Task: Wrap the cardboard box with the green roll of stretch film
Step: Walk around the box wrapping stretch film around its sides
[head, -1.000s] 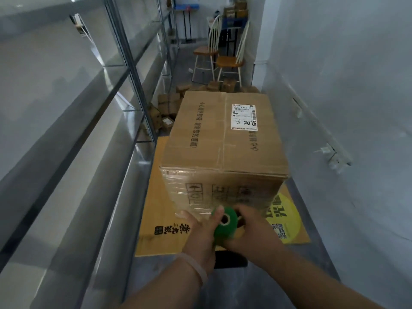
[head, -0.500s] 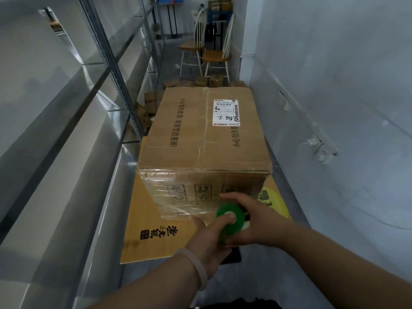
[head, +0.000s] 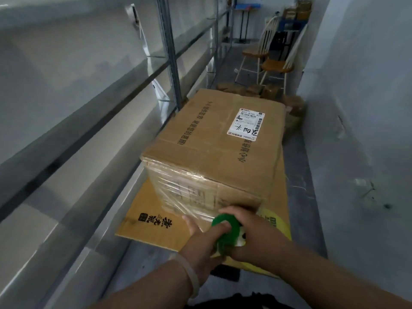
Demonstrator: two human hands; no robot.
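A large brown cardboard box [head: 220, 148] with a white shipping label stands on a flattened cardboard sheet [head: 153, 217] on the floor. Clear film covers its near face and stretches down to the green roll of stretch film [head: 227, 233], which sits low at the box's near right corner. My left hand [head: 200, 239] holds the roll from the left, one finger laid across its green end. My right hand [head: 256, 235] grips it from the right side. The roll's lower part is hidden by both hands.
A glass partition with metal posts [head: 169, 63] runs close along the left; a white wall [head: 356, 108] is close on the right. Small boxes [head: 256, 90] and two wooden chairs [head: 274, 63] stand beyond the big box. A dark flat object [head: 225, 273] lies on the floor near me.
Both hands have carried the roll rightward along the box's near face toward its right corner, drawing out more film. The view has swung so the box now appears angled.
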